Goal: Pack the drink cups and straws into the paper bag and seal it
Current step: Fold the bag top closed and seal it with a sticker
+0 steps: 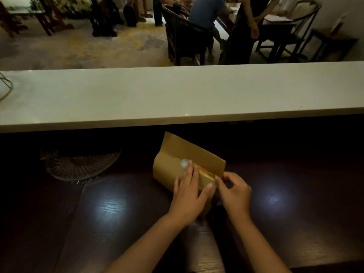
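Note:
A brown paper bag [177,154] stands on the dark wooden counter [98,223], its top folded over toward me. A round pale green sticker [184,163] sits on the fold edge. My left hand [188,196] lies flat on the bag, fingertips pressing beside the sticker. My right hand [235,191] pinches the right end of the folded flap. The cups and straws are hidden; I cannot see inside the bag.
A woven round mat [82,164] lies at the back left of the counter. A pale raised ledge [177,95] runs across just behind the bag. Beyond it are chairs, tables and two people.

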